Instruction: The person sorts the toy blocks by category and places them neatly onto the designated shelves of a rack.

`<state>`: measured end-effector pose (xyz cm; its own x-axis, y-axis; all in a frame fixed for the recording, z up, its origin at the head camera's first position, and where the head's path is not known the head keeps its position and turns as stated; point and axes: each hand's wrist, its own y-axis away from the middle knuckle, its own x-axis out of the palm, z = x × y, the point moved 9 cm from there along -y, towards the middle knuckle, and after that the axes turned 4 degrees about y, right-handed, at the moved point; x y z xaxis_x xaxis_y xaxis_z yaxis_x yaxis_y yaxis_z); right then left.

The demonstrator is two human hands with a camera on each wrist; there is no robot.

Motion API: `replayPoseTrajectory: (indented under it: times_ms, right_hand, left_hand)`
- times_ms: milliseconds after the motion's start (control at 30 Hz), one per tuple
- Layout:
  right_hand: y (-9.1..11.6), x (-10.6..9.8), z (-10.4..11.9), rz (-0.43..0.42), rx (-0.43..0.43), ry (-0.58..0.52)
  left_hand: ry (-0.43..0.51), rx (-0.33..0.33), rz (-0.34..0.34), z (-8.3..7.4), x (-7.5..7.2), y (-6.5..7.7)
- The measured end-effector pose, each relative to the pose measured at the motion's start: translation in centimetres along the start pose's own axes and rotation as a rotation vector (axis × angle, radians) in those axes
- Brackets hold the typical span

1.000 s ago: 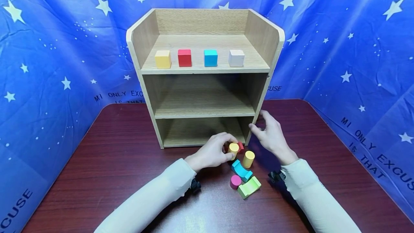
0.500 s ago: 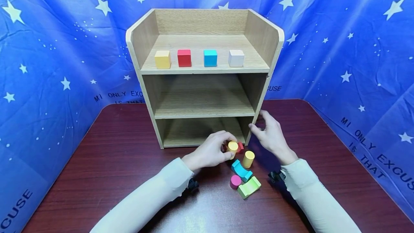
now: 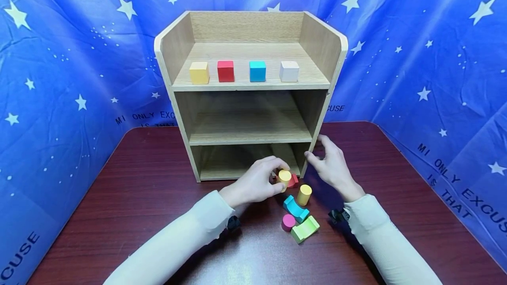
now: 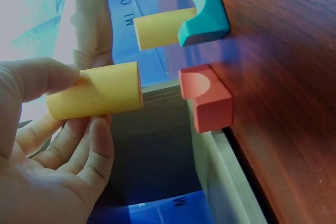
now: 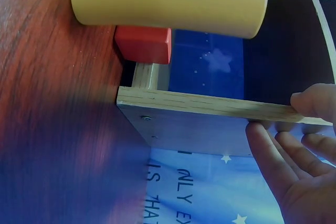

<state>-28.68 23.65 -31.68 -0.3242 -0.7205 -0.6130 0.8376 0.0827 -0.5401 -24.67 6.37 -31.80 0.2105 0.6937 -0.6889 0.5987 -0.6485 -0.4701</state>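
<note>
Plainly, in the head view, the left hand [image 3: 253, 184] grips a yellow cylinder [image 3: 283, 180] between thumb and fingers, in front of the lower right corner of a wooden shelf [image 3: 253, 87]. Its round end faces up, and its long axis stands nearly upright with a slight lean. Just behind it sits a red arch block [image 3: 293, 181]; to its right, a second yellow cylinder [image 3: 304, 195] stands upright on the dark red table [image 3: 138, 206]. Nearer the person lie a blue arch block [image 3: 295, 209], a pink cylinder [image 3: 288, 222] and a green arch block [image 3: 305, 230]. The right hand [image 3: 334, 166] is at the shelf's right side.

From the left wrist, the held cylinder's long axis runs across the frame, rising slightly to the right; one flat end points toward the tabletop, apart from it and from the red arch block.

From the right wrist, that hand pinches the side panel's front edge, thumb opposite fingers. The second cylinder looms close, its axis crossing the frame; only part of the held one shows, at the top right.
</note>
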Motion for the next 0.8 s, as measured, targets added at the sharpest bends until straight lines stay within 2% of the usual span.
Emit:
replayPoseTrajectory:
  times_ms: [567, 800]
  right_hand:
    - [0.0, 0.1, -0.1, 0.018, 0.021, 0.008]
    - [0.0, 0.0, -0.1, 0.01, 0.012, 0.007]
  left_hand:
    - [0.036, 0.014, -0.004, -1.4, -1.6, -0.4]
    - [0.001, 0.015, -0.013, -1.9, -2.3, -0.8]
